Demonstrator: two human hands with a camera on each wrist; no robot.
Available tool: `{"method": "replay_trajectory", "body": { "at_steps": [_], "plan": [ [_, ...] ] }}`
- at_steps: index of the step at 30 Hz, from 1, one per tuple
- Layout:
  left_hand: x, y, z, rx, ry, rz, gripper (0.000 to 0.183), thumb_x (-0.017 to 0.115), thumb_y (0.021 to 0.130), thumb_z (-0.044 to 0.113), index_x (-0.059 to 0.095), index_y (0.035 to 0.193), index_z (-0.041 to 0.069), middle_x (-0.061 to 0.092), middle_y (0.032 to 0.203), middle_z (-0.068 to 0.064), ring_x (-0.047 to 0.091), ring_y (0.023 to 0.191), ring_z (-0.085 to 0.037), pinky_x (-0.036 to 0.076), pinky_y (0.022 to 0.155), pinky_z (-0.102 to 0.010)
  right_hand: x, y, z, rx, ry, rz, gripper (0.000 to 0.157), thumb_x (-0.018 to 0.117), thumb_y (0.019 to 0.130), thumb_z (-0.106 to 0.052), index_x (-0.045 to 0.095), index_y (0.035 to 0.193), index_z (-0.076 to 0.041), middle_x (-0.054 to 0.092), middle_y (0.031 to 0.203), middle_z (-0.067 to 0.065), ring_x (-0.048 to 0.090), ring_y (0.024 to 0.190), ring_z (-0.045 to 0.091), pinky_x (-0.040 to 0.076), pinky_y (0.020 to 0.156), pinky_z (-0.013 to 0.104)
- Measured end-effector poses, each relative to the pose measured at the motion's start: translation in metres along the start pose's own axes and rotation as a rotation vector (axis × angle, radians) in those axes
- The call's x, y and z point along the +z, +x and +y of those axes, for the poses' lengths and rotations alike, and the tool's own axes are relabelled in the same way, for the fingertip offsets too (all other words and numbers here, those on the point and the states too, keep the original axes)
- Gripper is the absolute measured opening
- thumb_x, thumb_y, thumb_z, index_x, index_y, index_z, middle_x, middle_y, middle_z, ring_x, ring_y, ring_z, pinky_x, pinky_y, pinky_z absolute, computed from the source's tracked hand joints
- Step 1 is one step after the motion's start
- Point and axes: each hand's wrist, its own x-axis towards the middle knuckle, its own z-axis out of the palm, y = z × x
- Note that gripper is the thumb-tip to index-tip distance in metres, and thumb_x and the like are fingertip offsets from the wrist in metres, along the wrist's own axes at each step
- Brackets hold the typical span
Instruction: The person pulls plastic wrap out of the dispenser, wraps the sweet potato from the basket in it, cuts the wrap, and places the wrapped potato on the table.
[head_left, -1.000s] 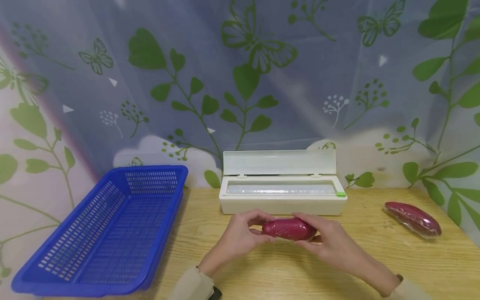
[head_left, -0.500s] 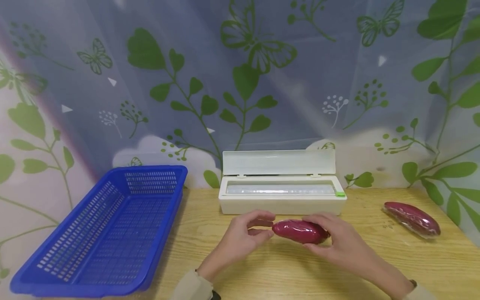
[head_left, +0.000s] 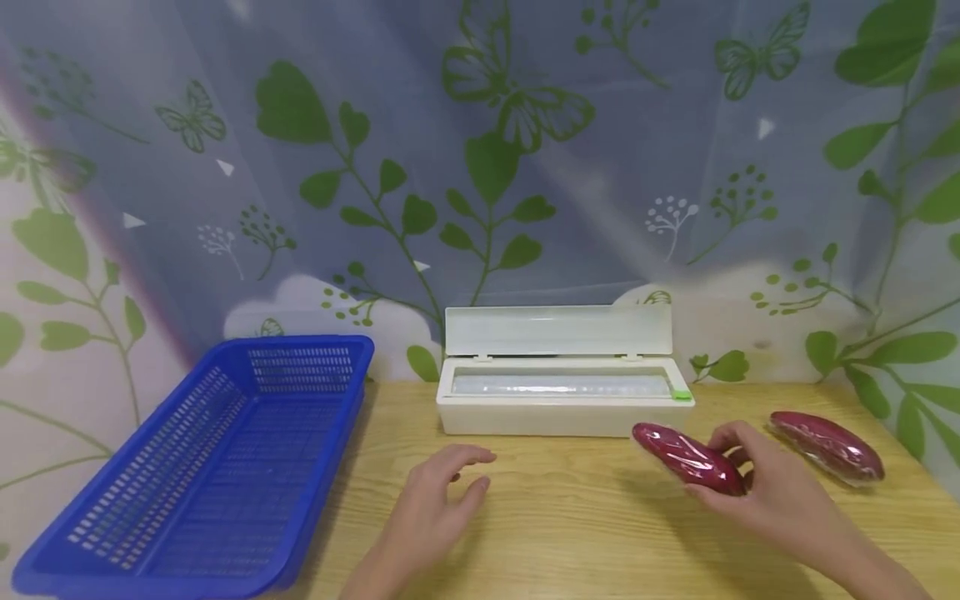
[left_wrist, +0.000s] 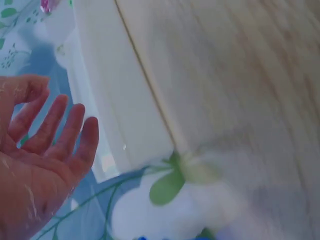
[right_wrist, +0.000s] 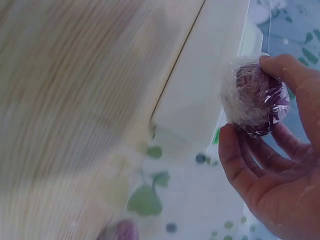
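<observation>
My right hand grips one end of a magenta, tapered sweet potato wrapped in clear cling film, held over the table right of centre. In the right wrist view, the thumb and fingers pinch the sweet potato, and bunched film shows at its near end. My left hand hovers over the table with nothing in it, its fingers apart and slightly bent. A second film-wrapped sweet potato lies on the table at the right, just beyond my right hand.
A white cling film dispenser stands at the back with its lid raised and a film roll inside. A green slider sits at its right end. At the left is a blue perforated basket. A printed curtain hangs behind the table.
My right hand has carried the sweet potato to the right, off the left fingers, towards the other one. My left hand has let go and drawn back to the left.
</observation>
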Motion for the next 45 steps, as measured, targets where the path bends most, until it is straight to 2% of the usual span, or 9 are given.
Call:
{"method": "replay_trajectory", "body": {
  "at_steps": [5, 8, 11, 15, 18, 24, 31, 37, 45],
  "plan": [
    [-0.008, -0.001, -0.004, 0.221, 0.375, 0.130, 0.030, 0.083, 0.081, 0.009, 0.075, 0.109, 0.015, 0.075, 0.110, 0.001, 0.071, 0.101, -0.018, 0.060, 0.081, -0.037, -0.016, -0.001, 0.016, 0.062, -0.071, 0.084, 0.054, 0.097, 0.066, -0.021, 0.056, 0.099, -0.005, 0.068, 0.089, 0.008, 0.054, 0.066, -0.010, 0.045, 0.050, 0.019],
    [-0.013, -0.001, -0.005, 0.255, 0.510, 0.144, 0.033, 0.085, 0.080, 0.016, 0.074, 0.111, 0.016, 0.074, 0.113, -0.001, 0.071, 0.102, -0.021, 0.058, 0.081, -0.040, -0.022, 0.002, 0.024, 0.114, -0.119, 0.117, 0.053, 0.094, 0.069, -0.025, 0.057, 0.100, -0.003, 0.068, 0.085, 0.010, 0.051, 0.063, -0.011, 0.041, 0.049, 0.020],
    [-0.016, 0.000, -0.006, 0.234, 0.580, 0.123, 0.038, 0.084, 0.080, 0.025, 0.073, 0.115, 0.015, 0.073, 0.118, -0.003, 0.071, 0.105, -0.025, 0.058, 0.085, -0.043, -0.025, 0.007, 0.032, 0.162, -0.162, 0.097, 0.052, 0.091, 0.074, -0.029, 0.057, 0.102, 0.000, 0.067, 0.081, 0.010, 0.051, 0.062, -0.001, 0.039, 0.048, 0.022],
    [-0.017, 0.004, -0.007, 0.190, 0.597, 0.103, 0.047, 0.082, 0.082, 0.033, 0.071, 0.124, 0.015, 0.072, 0.125, -0.007, 0.070, 0.111, -0.029, 0.058, 0.089, -0.047, -0.027, 0.017, 0.043, 0.228, -0.194, 0.022, 0.050, 0.085, 0.082, -0.034, 0.057, 0.102, 0.002, 0.065, 0.080, 0.010, 0.051, 0.064, 0.014, 0.036, 0.047, 0.025],
    [-0.017, 0.006, -0.009, 0.152, 0.598, 0.095, 0.055, 0.080, 0.083, 0.038, 0.067, 0.132, 0.015, 0.069, 0.132, -0.010, 0.068, 0.117, -0.032, 0.057, 0.093, -0.050, -0.027, 0.024, 0.052, 0.252, -0.193, -0.012, 0.047, 0.081, 0.085, -0.036, 0.056, 0.098, 0.002, 0.063, 0.078, 0.010, 0.049, 0.063, 0.017, 0.036, 0.047, 0.026],
    [-0.015, 0.005, -0.009, 0.057, 0.595, 0.031, 0.064, 0.074, 0.086, 0.042, 0.059, 0.143, 0.016, 0.063, 0.142, -0.012, 0.062, 0.127, -0.035, 0.052, 0.102, -0.054, -0.025, 0.039, 0.063, 0.224, -0.199, -0.021, 0.043, 0.080, 0.085, -0.032, 0.052, 0.087, 0.000, 0.056, 0.072, 0.009, 0.047, 0.061, 0.018, 0.036, 0.047, 0.029],
    [-0.012, 0.002, -0.010, -0.005, 0.580, -0.039, 0.067, 0.069, 0.089, 0.048, 0.055, 0.147, 0.018, 0.059, 0.148, -0.011, 0.058, 0.133, -0.035, 0.049, 0.107, -0.057, -0.016, 0.048, 0.074, 0.223, -0.226, -0.057, 0.044, 0.082, 0.083, -0.028, 0.048, 0.088, 0.000, 0.051, 0.073, 0.011, 0.049, 0.064, 0.023, 0.036, 0.051, 0.031],
    [-0.011, -0.001, -0.010, -0.014, 0.580, -0.062, 0.068, 0.069, 0.089, 0.049, 0.054, 0.148, 0.019, 0.058, 0.149, -0.009, 0.057, 0.134, -0.035, 0.047, 0.108, -0.057, -0.014, 0.046, 0.079, 0.255, -0.242, -0.171, 0.045, 0.078, 0.085, -0.030, 0.047, 0.093, 0.001, 0.050, 0.074, 0.010, 0.048, 0.065, 0.024, 0.037, 0.052, 0.032],
    [-0.011, -0.003, -0.010, 0.003, 0.609, -0.033, 0.066, 0.072, 0.088, 0.046, 0.057, 0.145, 0.017, 0.062, 0.143, -0.010, 0.060, 0.131, -0.034, 0.049, 0.106, -0.054, -0.017, 0.043, 0.078, 0.251, -0.272, -0.198, 0.046, 0.075, 0.089, -0.036, 0.049, 0.091, 0.002, 0.053, 0.073, 0.011, 0.049, 0.063, 0.024, 0.039, 0.052, 0.034]
  ]
}}
